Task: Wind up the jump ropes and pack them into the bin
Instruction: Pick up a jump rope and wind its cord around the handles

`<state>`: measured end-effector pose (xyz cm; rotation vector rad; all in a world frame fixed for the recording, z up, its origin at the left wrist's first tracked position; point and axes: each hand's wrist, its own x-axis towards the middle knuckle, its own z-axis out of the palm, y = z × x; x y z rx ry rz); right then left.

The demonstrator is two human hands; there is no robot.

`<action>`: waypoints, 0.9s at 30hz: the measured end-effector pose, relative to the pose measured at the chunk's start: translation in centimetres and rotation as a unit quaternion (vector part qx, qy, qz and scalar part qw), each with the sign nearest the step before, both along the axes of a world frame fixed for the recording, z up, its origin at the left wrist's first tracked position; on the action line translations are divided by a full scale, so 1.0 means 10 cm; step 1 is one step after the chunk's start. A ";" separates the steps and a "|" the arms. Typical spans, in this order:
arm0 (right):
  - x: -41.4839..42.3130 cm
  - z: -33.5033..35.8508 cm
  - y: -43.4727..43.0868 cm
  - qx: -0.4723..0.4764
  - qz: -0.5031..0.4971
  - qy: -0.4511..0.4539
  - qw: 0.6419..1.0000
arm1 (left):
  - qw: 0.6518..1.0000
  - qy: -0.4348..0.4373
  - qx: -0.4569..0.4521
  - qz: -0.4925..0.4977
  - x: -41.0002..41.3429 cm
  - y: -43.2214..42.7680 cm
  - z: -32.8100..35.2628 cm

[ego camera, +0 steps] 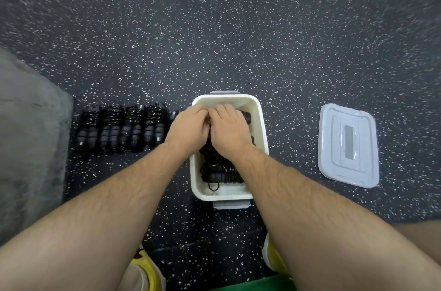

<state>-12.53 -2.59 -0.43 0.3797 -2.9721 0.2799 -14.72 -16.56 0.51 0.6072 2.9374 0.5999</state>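
We are looking straight down at a white bin (259, 123) standing on dark speckled rubber flooring (214, 40), its long axis running away from us, with a grey latch handle at the far end and another at the near end. Our left hand (189, 127) and right hand (229, 129) are side by side, backs up, pressed down over the far half of the bin. The fingers curl downward onto a black wound jump rope (247, 117), of which only a handle end shows past the right hand; we cannot tell whether either hand actually grips it. In the near half of the bin lies another wound jump rope (220, 172), its handles and coils lying roughly across the bin.

On the floor just left of the bin we see a row of wound jump ropes (121, 128), touching or nearly so, each with its long axis pointing away from us, handles toward us and coils at the far end. Well to the right lies the bin's pale lid (348, 145), flat, its long axis also running away from us.
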 end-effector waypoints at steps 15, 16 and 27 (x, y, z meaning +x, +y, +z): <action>-0.42 -0.18 -1.28 0.026 0.142 -0.115 0.983 | 0.957 -0.157 -0.111 0.216 0.00 -1.07 -0.38; -0.46 -0.22 -1.30 0.040 0.144 -0.132 0.980 | 0.952 -0.176 -0.117 0.220 -0.04 -1.09 -0.41; -0.53 -0.31 -1.34 0.094 0.139 -0.165 0.972 | 0.943 -0.215 -0.073 0.245 -0.37 -1.11 -0.80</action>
